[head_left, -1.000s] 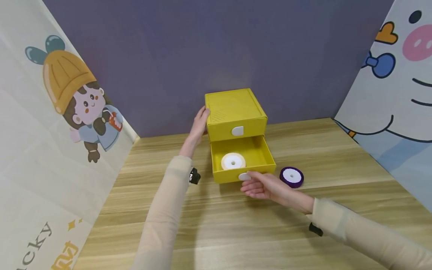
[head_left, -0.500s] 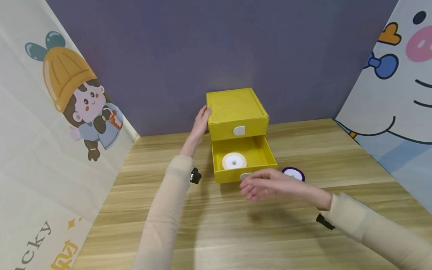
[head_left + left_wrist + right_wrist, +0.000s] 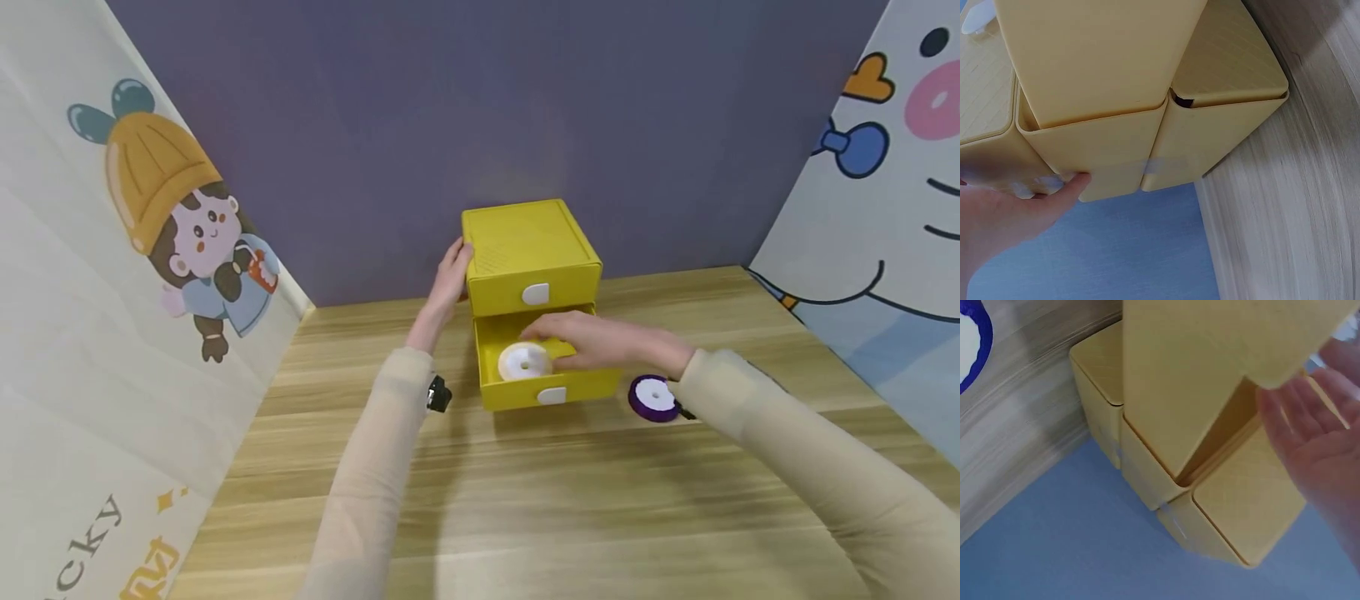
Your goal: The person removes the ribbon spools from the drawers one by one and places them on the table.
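- Your left hand (image 3: 450, 275) sits flat against the left side of the yellow drawer box (image 3: 531, 250), fingers mostly straight. It's bracing the box, not clamping anything.
- Your right hand (image 3: 600, 342) is over the pulled-out bottom drawer (image 3: 551, 385), coming in from 3 o'clock, with the fingers (image 3: 551, 333) relaxed and reaching toward the white ribbon spool (image 3: 523, 363). From the head view I can't tell if your grip actually has the spool or is only touching its far edge, so I'd call it hovering or resting with nothing pinched.
- The white spool lies flat inside the drawer, toward its left half. The purple ribbon spool (image 3: 652, 397) sits on the bench (image 3: 525, 500) just beside the drawer's front right corner, at about 4 o'clock from it and right under your forearm.
- What could go wrong, in my view:
  - Your sleeve is passing very close over the purple spool, so dragging the arm back low could knock it or send it rolling.
  - The drawer is well out, so pressing down on its front could tip the box forward if the left hand eases off.
  - The upper drawer overhangs your knuckles, so lifting straight up could bump them.
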Demonstrator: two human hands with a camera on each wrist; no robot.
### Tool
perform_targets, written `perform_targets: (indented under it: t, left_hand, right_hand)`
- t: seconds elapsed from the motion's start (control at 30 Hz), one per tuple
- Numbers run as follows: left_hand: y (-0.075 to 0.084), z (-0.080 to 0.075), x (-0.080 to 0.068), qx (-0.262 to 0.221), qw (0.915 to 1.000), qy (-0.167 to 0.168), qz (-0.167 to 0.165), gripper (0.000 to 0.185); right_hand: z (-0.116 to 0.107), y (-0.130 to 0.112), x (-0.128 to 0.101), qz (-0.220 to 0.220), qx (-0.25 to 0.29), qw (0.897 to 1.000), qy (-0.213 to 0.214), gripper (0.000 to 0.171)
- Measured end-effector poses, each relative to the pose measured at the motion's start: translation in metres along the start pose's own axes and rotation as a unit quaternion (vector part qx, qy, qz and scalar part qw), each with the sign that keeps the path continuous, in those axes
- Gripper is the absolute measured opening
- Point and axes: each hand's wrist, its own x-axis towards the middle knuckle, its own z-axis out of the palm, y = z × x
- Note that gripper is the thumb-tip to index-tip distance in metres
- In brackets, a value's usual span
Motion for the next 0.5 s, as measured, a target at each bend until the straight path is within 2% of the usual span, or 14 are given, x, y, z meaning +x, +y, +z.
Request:
perform_targets:
  t: [0.07,0.17,0.3,0.5]
  left_hand:
    - [-0.001,-0.001,0.000,-0.003,1.0000,-0.002,0.000,0.067]
    - [-0.002,-0.001,0.002,-0.004,1.0000,-0.003,0.001,0.067]
    - [-0.004,0.000,0.002,-0.001,1.0000,-0.004,0.003,0.066]
    - [-0.003,-0.002,0.001,0.001,1.0000,-0.006,0.000,0.067]
  right_hand:
    - [0.002,0.006,0.007,0.003,-0.036,0.999,-0.025,0.054]
    - [0.006,0.013,0.016,0.023,-0.053,0.997,-0.058,0.062]
    - [0.011,0.021,0.029,0.048,-0.041,0.994,-0.093,0.068]
    - [0.021,0.026,0.044,0.053,-0.022,0.991,-0.118,0.068]
